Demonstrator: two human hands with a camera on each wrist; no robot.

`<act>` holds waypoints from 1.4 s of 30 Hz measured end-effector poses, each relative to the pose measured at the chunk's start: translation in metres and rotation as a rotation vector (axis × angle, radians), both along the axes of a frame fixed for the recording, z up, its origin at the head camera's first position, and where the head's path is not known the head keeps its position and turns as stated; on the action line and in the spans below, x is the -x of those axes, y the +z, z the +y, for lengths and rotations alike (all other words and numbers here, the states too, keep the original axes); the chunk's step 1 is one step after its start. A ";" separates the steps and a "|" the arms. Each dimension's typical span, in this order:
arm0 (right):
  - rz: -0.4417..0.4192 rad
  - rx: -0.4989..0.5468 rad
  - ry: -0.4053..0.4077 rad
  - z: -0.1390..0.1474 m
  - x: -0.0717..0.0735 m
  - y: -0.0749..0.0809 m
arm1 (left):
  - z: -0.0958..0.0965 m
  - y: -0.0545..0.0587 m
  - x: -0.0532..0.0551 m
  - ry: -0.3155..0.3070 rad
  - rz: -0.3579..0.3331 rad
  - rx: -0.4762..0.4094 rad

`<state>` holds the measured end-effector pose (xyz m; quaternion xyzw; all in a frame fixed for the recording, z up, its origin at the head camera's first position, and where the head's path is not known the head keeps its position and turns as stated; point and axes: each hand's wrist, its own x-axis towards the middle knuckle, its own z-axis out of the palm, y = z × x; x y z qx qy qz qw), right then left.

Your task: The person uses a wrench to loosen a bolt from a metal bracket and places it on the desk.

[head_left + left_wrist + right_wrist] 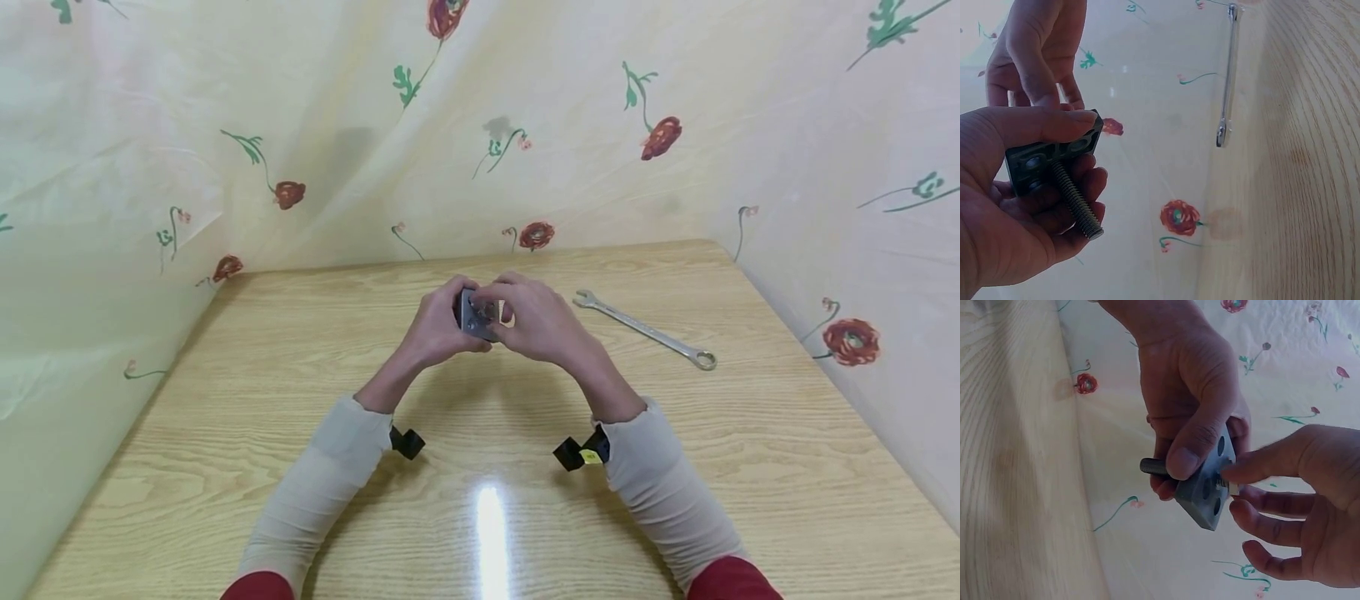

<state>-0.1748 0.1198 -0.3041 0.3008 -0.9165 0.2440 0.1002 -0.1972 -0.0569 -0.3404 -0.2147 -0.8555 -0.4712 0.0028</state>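
In the head view my left hand (438, 325) holds a small grey metal plate (472, 329) with several holes, up in front of me. Its thumb lies along one edge of the plate, as the left wrist view shows, and the other fingers curl underneath. A threaded bolt (1077, 201) passes through the plate, its long shank sticking out on the palm side. From the opposite face, my right hand (1319, 506) pinches the bolt's short end between thumb and fingers. Some thread shows there beside the plate; the very end is largely hidden by the fingertips.
A combination wrench (648, 330) lies on the wooden table (225, 467) to the right of the hands, its ring end towards me. Flower-patterned cloth (337, 167) hangs behind the table and along both sides. Small black devices (408, 443) sit at the wrists.
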 end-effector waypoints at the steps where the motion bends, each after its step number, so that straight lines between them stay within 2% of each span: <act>1: -0.009 -0.001 -0.013 0.001 0.000 0.001 | 0.000 0.000 0.000 -0.001 -0.002 -0.001; 8: -0.091 -0.010 -0.152 0.002 0.002 0.001 | 0.000 0.000 -0.001 -0.002 -0.008 -0.002; 13: -0.130 -0.028 -0.195 -0.003 0.003 -0.002 | 0.001 0.000 -0.001 0.001 0.000 0.002; 26: -0.034 0.011 -0.081 -0.004 0.001 -0.002 | 0.000 0.000 0.000 -0.004 -0.004 -0.005; 37: 0.053 0.002 0.000 -0.001 0.000 -0.003 | 0.001 0.001 0.000 -0.022 -0.005 -0.025; 42: 0.059 -0.018 0.022 0.001 0.000 -0.002 | 0.000 0.000 0.000 -0.029 -0.014 -0.038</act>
